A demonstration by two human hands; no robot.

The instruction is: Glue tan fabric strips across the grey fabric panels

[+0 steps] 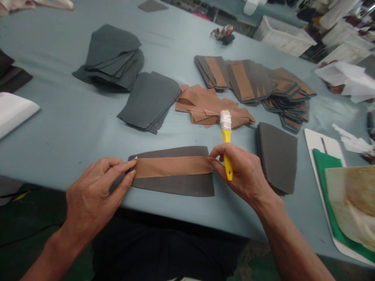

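A brown strip lies lengthwise across the middle of a dark grey panel near the table's front edge. At the strip's left end, my left hand pinches it between thumb and fingertips. My right hand pinches the strip's right end with thumb and index finger. The same hand also holds a brush with a yellow handle and whitish bristles, tucked between its fingers and pointing away from me. Beyond the brush is a loose pile of brown strips.
Dark green-grey panels are stacked at the back left, with a smaller stack nearer. Panels bearing brown strips lie back right. A grey stack stands right of my right hand, beside a white board with green material.
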